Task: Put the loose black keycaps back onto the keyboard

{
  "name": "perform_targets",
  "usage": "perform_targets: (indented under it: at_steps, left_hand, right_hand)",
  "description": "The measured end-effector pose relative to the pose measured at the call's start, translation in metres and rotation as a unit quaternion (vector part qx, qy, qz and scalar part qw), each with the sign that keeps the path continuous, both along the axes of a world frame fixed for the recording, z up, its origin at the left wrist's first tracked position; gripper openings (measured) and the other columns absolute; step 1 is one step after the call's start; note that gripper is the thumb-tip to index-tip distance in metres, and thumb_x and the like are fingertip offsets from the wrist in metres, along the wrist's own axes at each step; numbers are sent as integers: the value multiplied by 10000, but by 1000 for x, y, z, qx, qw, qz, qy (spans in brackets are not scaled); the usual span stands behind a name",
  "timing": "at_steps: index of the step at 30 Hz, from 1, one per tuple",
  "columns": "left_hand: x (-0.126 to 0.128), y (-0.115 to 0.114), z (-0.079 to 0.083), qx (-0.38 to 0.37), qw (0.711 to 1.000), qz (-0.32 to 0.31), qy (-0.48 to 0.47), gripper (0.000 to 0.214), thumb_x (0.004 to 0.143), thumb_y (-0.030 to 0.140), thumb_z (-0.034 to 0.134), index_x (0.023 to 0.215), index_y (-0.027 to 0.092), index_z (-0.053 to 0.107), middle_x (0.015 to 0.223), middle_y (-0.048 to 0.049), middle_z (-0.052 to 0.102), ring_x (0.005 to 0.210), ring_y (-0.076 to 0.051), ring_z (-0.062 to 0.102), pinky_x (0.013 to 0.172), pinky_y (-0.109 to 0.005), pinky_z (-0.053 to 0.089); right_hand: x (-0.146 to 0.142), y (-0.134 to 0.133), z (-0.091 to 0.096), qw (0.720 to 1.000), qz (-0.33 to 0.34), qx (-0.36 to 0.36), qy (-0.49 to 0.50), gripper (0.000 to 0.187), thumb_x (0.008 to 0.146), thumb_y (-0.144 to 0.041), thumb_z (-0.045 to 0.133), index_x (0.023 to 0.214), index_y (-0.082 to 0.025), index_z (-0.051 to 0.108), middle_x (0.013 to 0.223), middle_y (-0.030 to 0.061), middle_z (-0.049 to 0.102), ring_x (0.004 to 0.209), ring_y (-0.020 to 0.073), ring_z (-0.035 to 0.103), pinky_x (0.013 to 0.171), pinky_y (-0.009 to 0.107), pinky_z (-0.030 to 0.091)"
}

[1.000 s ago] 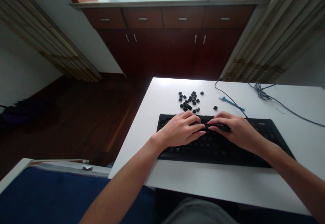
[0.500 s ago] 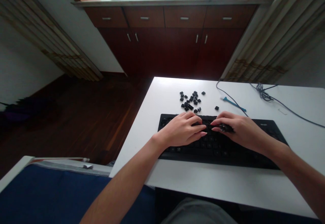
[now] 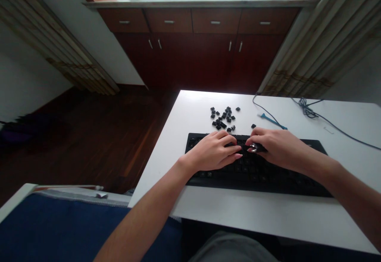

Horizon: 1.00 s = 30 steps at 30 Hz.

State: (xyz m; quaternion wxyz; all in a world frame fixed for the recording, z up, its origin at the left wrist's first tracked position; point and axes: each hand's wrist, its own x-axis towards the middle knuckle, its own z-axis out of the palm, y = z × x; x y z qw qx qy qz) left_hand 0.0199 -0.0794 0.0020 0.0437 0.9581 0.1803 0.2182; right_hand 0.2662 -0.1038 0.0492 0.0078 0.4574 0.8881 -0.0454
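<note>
A black computer keyboard [image 3: 214, 179] lies along the white table in front of me. My left hand [image 3: 214, 151] rests flat over its left half, fingers stretched toward the middle. Over the keys right of centre, my right hand [image 3: 272, 143] is closed around a small dark tool [image 3: 258, 148] with a shiny metal part; the fingers hide most of it. Loose black keycaps [image 3: 223, 125] are scattered behind the keyboard, one longer than the others. A single keycap [image 3: 253, 126] sits apart, just beyond my right fingers.
A thin blue brush-like tool [image 3: 272, 121] lies behind the keyboard on the right. Near the table's far edge runs a dark cable [image 3: 306, 109] with a tied bundle. A thin bent wire [image 3: 329, 130] is farther right. The white table's [image 3: 166, 151] left edge borders the dark floor.
My right hand has turned and shifted slightly left, showing the metal part of the tool more clearly. The left hand stays in the same place on the keyboard.
</note>
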Motion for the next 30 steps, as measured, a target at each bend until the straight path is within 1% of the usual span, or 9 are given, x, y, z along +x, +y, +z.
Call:
perform_targets:
  at_steps: [7, 14, 17, 20, 22, 24, 26, 27, 30]
  left_hand:
    - [1, 0, 0, -13, 1000, -6, -5, 374, 1024, 387, 435, 1302, 207, 607, 1182, -103, 655, 1054, -237, 569, 890, -406, 525]
    - [1, -1, -1, -9, 1000, 3, 11, 375, 1020, 416, 433, 1281, 226, 624, 1234, -95, 636, 1095, -250, 559, 909, -418, 516]
    - [2, -2, -1, 6, 1000, 8, 10, 348, 1008, 412, 468, 1252, 231, 638, 1236, -101, 631, 1104, -253, 563, 906, -419, 514]
    - [2, -2, 0, 3, 1000, 9, 3, 368, 1002, 410, 483, 1298, 227, 602, 1212, -101, 639, 1100, -245, 571, 911, -406, 517]
    - [1, -1, 2, -2, 1000, 11, -2, 380, 1010, 404, 465, 1319, 217, 582, 1199, -101, 646, 1090, -238, 574, 918, -402, 517]
    - [1, 0, 3, -3, 1000, 24, -9, 366, 1020, 386, 440, 1299, 205, 593, 1185, -98, 655, 1066, -237, 574, 914, -404, 517]
    - [1, 1, 3, -3, 999, 46, -20, 347, 1024, 364, 430, 1269, 195, 607, 1167, -94, 663, 1033, -233, 575, 904, -406, 518]
    - [1, 1, 3, -4, 998, 58, -28, 337, 1024, 352, 430, 1259, 191, 611, 1157, -91, 666, 1020, -229, 575, 900, -403, 518]
    - [0, 2, 3, -11, 994, 87, -59, 305, 1020, 318, 441, 1233, 188, 617, 1130, -79, 669, 1001, -210, 578, 895, -387, 519]
  right_hand:
    - [-11, 3, 12, 999, 18, -15, -30, 169, 807, -147, 618, 912, -238, 715, 925, 60, 696, 666, 199, 664, 503, 304, 357]
    - [-6, 6, 5, 999, 2, -37, 3, 204, 854, -218, 632, 1022, -275, 734, 997, 44, 706, 750, 211, 689, 577, 305, 441]
    - [-2, 4, 7, 998, -12, -39, 47, 208, 881, -318, 634, 1059, -281, 734, 1005, 47, 720, 761, 215, 686, 604, 308, 467]
    - [-1, -1, 17, 982, -62, -59, 168, 236, 898, -433, 632, 1030, -260, 725, 909, 40, 719, 731, 196, 655, 625, 302, 471]
    - [-7, -6, 22, 938, -131, -66, 315, 245, 902, -457, 639, 825, -228, 684, 709, 14, 641, 615, 156, 574, 569, 286, 431]
    - [-16, -8, 23, 840, -181, -79, 506, 391, 906, -445, 641, 614, -218, 517, 531, -33, 451, 481, 115, 417, 466, 274, 334]
    - [-27, -8, 23, 729, -178, -130, 648, 475, 912, -400, 638, 549, -219, 393, 474, -60, 316, 420, 97, 292, 408, 273, 237]
    - [-33, -7, 24, 692, -163, -159, 685, 485, 915, -371, 635, 534, -218, 377, 461, -65, 291, 406, 93, 262, 398, 275, 210]
    - [-44, -6, 34, 655, -115, -178, 725, 523, 919, -312, 608, 483, -214, 336, 430, -59, 267, 378, 88, 237, 397, 284, 196]
